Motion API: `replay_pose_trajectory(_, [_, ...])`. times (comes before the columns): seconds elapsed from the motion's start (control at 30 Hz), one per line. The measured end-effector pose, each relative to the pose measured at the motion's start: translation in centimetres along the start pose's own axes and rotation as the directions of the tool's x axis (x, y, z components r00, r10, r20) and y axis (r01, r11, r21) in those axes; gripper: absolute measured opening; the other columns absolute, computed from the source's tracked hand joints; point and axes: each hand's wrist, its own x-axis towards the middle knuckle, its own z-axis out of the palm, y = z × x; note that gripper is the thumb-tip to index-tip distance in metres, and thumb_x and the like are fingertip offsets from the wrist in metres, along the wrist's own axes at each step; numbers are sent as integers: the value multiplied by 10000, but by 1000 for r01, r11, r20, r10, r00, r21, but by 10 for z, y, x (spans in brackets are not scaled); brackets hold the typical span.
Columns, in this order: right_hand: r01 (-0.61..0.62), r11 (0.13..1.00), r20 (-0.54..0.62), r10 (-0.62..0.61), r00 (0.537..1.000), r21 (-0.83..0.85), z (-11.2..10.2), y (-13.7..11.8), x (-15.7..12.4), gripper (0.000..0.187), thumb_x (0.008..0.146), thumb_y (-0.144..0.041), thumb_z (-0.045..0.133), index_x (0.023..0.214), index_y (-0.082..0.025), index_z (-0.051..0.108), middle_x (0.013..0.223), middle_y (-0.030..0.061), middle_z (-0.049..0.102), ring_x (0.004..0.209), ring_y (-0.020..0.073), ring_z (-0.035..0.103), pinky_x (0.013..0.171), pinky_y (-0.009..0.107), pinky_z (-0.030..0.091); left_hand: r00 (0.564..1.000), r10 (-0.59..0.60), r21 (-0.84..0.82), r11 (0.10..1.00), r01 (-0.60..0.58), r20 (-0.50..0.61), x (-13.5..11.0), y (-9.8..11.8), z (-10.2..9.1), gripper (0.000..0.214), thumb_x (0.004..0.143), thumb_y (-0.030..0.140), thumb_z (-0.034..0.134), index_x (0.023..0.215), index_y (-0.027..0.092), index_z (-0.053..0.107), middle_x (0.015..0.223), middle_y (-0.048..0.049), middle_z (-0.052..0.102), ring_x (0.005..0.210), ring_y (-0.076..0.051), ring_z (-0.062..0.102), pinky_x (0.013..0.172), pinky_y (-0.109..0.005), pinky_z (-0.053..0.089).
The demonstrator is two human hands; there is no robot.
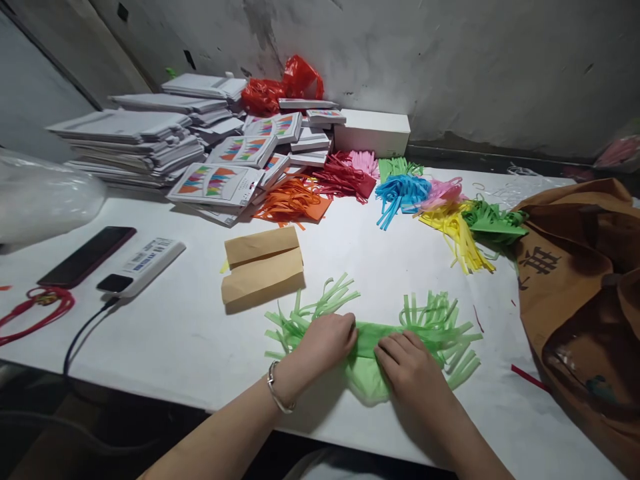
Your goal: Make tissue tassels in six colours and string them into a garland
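The green fringed paper (369,335) lies on the white table (175,333) right under both hands, its cut strips fanning out past the outer side of each. The left hand (326,343) is curled knuckles-up, fingers closed down over the paper's plain middle band. The right hand (407,365) lies flatter, with its fingers stretched out and pressing on the same band and nothing gripped. The two hands sit close together with a short stretch of the band showing between them. A silver bracelet (275,392) circles the left wrist.

Just beyond the left hand lie two folded brown paper pieces (263,265). Farther off past both hands are loose heaps of orange fringe (295,200), blue fringe (403,193) and yellow fringe (457,233). A brown bag (580,293) slumps near the right hand's outer side. Well off beyond the left hand's outer side, a dark phone (87,255) and a white device (145,263) lie side by side.
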Motion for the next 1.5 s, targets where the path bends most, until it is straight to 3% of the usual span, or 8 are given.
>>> replay_pose_trajectory(0.23, [-62, 993, -79, 70, 994, 101, 8, 5, 0, 204, 935, -25, 489, 907, -126, 664, 855, 70, 659, 818, 209, 580, 874, 393, 428, 983, -31, -5, 1000, 30, -181, -25, -36, -32, 346, 811, -12, 467, 1054, 165, 639, 1103, -130, 683, 1025, -307, 625, 835, -443, 473])
replay_pose_trajectory(0.33, [-104, 986, -86, 116, 990, 131, 4, 5, 1, 183, 941, -43, 494, 915, -143, 646, 869, 61, 654, 825, 206, 579, 836, 382, 433, 905, 248, -68, 955, -288, -346, -44, -23, -37, 458, 774, 17, 545, 1184, 216, 592, 1292, -101, 598, 1197, -293, 521, 1003, -479, 408])
replay_pose_trajectory(0.43, [-89, 981, -101, 107, 989, 174, -1, 4, 2, 191, 953, -47, 473, 924, -151, 631, 874, 59, 652, 820, 198, 575, 829, 375, 433, 814, 471, -53, 854, -517, -340, -49, 2, -25, 453, 811, 110, 619, 1242, 229, 550, 1290, -67, 596, 1162, -262, 520, 1041, -454, 379])
replay_pose_trajectory(0.57, [-19, 983, -52, 28, 998, 181, -3, 1, 0, 153, 959, -86, 485, 986, -141, 626, 909, 71, 652, 854, 210, 571, 865, 385, 425, 859, 453, 147, 891, -430, -237, -33, 15, 8, 86, 902, 99, 577, 927, 173, 613, 942, -56, 660, 870, -236, 567, 808, -404, 428])
replay_pose_trajectory(0.7, [-68, 994, -8, 69, 998, 91, 3, 0, -6, 161, 980, -106, 479, 978, -147, 635, 912, 74, 646, 876, 225, 552, 859, 384, 409, 872, 439, 158, 897, -413, -217, -25, 0, 26, 142, 920, 115, 617, 795, 179, 602, 851, -21, 643, 803, -207, 554, 761, -375, 392])
replay_pose_trajectory(1.17, [-486, 833, -70, 486, 871, -265, 6, 8, 7, 113, 900, -157, 622, 788, -173, 624, 826, 95, 612, 829, 283, 555, 814, 457, 363, 985, 97, 105, 991, -83, -142, -8, -2, 8, 283, 962, 203, 521, 770, 141, 719, 922, -113, 661, 877, -281, 609, 738, -410, 414])
replay_pose_trajectory(1.33, [-138, 989, -48, 135, 990, -60, 5, 2, 9, 191, 946, -72, 504, 899, -168, 662, 858, 65, 633, 839, 218, 535, 880, 389, 384, 984, 98, 108, 991, -83, -147, -7, 0, 9, 280, 948, 186, 525, 737, 149, 706, 887, -106, 648, 847, -268, 602, 733, -411, 425])
replay_pose_trajectory(1.5, [-55, 998, -52, 54, 997, -19, 13, 4, 9, 266, 947, -53, 461, 792, -168, 644, 723, 39, 579, 733, 200, 493, 821, 366, 380, 965, 146, 126, 985, -121, -218, -15, -1, 8, 115, 918, 139, 560, 897, 155, 672, 1012, -105, 644, 940, -278, 568, 790, -426, 407])
